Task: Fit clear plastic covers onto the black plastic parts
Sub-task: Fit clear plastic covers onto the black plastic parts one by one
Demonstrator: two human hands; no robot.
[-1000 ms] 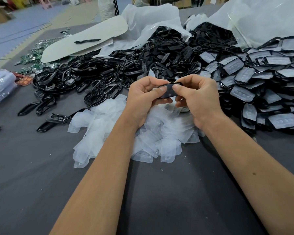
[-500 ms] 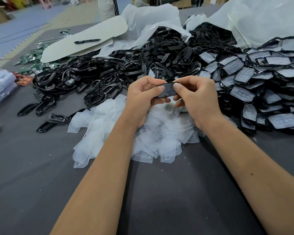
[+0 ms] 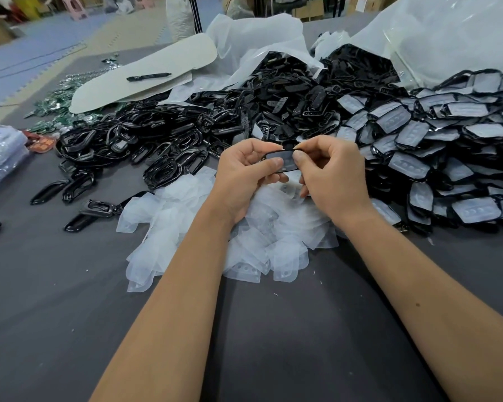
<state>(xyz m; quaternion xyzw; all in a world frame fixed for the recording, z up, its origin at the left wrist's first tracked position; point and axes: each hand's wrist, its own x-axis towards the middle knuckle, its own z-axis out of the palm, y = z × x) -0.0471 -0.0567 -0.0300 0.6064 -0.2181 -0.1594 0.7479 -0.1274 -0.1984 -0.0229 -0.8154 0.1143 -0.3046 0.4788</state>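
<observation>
Both hands were raised above the desk (image 3: 70,329), meeting over a heap of loose clear covers (image 3: 204,227). The left hand (image 3: 244,175) pinched the left end of one black part (image 3: 283,162) between thumb and curled fingers; the right hand (image 3: 331,175) pinched its right end in the same way. A clear cover lay on the face of that part, under both thumbs; whether it was fully seated could not be told. Bare black parts (image 3: 163,140) were piled at the left and behind the hands. Parts with covers fitted (image 3: 436,146) were heaped at the right. A black pen (image 3: 148,77) lay on a pale board (image 3: 145,71) at the far left. White plastic bags (image 3: 259,39) stood behind the piles.
</observation>
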